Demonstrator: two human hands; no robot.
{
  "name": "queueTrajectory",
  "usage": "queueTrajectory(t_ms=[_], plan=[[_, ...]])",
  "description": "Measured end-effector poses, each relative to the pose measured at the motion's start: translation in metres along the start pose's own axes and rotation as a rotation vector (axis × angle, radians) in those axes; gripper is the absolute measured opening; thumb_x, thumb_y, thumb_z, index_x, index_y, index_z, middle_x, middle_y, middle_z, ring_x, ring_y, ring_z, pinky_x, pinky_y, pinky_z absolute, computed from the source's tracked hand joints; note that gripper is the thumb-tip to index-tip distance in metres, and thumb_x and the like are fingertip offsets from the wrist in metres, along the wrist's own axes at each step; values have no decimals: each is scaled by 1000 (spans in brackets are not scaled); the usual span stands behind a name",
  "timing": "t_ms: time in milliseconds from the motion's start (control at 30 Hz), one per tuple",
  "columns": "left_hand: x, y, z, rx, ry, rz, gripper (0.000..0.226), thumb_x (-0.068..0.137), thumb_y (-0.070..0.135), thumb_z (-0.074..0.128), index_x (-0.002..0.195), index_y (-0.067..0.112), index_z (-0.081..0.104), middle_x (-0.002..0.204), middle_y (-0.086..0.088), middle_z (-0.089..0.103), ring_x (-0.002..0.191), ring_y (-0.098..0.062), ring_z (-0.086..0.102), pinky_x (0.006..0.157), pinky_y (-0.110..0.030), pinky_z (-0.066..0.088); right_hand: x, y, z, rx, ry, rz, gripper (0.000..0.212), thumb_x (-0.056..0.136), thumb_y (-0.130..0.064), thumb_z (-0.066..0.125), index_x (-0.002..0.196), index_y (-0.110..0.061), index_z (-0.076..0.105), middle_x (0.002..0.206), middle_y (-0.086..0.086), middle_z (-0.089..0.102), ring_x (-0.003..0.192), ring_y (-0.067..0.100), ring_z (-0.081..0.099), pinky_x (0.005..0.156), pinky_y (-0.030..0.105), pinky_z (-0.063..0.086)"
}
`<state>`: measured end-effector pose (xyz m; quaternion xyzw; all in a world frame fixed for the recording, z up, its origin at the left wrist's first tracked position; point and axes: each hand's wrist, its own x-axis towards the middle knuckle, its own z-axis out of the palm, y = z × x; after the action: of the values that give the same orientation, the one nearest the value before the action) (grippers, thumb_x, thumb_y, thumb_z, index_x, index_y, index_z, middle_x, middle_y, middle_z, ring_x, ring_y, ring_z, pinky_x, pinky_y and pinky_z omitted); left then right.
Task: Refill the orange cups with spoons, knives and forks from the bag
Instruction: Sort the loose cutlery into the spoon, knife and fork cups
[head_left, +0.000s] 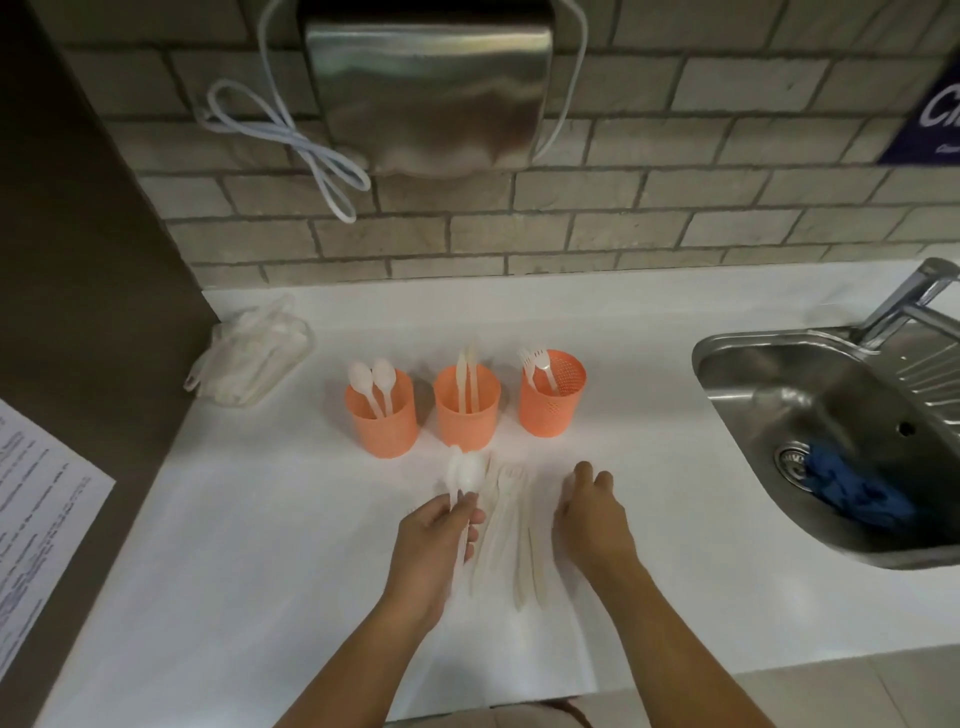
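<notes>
Closest to me, two bare forearms (374, 639) come up from the bottom edge onto the white counter (260, 519).

Far left, a printed sheet of paper (36, 499) lies at the counter's edge. Behind it, against the dark side wall, sits the clear bag (254, 353), crumpled, with pale cutlery showing through.

Moving right, the first orange cup (387, 426) has two white spoons standing bowl-up. Just in front of it the left hand (436, 540) pinches the handles of a few white spoons (467, 473), thumb and fingers curled round them, bowls pointing at the cups.

The middle cup (466, 415) holds two cream knives. Below it, between the hands, a loose pile of cutlery (511, 525) lies flat on the counter, handles towards me.

The third cup (550, 405), the perforated one, has a couple of white forks leaning at its left side.

The right hand (592, 519) sits just right of the pile with its back up and its fingers bent down. I cannot tell whether it grips anything.

Far right, a steel sink (779, 395) with a blue cloth (852, 488) by the drain, and a tap (914, 296) above.
</notes>
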<state>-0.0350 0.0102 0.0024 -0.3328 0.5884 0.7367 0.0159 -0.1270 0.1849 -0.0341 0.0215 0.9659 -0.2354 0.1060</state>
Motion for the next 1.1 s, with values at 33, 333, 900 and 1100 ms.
queueTrajectory(t_ms=[33, 333, 900, 1100], plan=[[1, 1, -2, -2, -17, -7, 21, 95, 32, 72, 89, 14, 80, 88, -5, 76, 79, -16, 65, 78, -31, 56, 2, 2, -1, 49, 15, 14, 10, 100, -9, 37, 109, -14, 40, 105, 9, 46, 76, 33, 54, 66, 42, 45], [2, 12, -15, -29, -102, 35, 19, 101, 27, 66, 110, 17, 79, 101, -1, 80, 92, -16, 74, 86, -30, 59, -21, -32, -24, 613, 133, -39, 14, 97, -11, 53, 105, -22, 57, 83, 3, 70, 64, 25, 69, 55, 36, 58], [-4, 37, -41, -50, -279, -5, 23, 102, 30, 64, 112, 16, 79, 110, -14, 78, 103, -32, 75, 99, -48, 58, -38, -104, -23, 693, -36, -253, 28, 96, -8, 61, 108, -32, 59, 86, -2, 64, 63, 25, 71, 64, 36, 61], [0, 39, -45, -58, -271, 30, 23, 103, 30, 61, 110, 20, 81, 111, -13, 78, 101, -36, 75, 95, -46, 60, -27, -120, -16, 555, 54, -394, 28, 94, -8, 57, 117, -23, 63, 91, -6, 62, 86, 21, 67, 79, 42, 60]])
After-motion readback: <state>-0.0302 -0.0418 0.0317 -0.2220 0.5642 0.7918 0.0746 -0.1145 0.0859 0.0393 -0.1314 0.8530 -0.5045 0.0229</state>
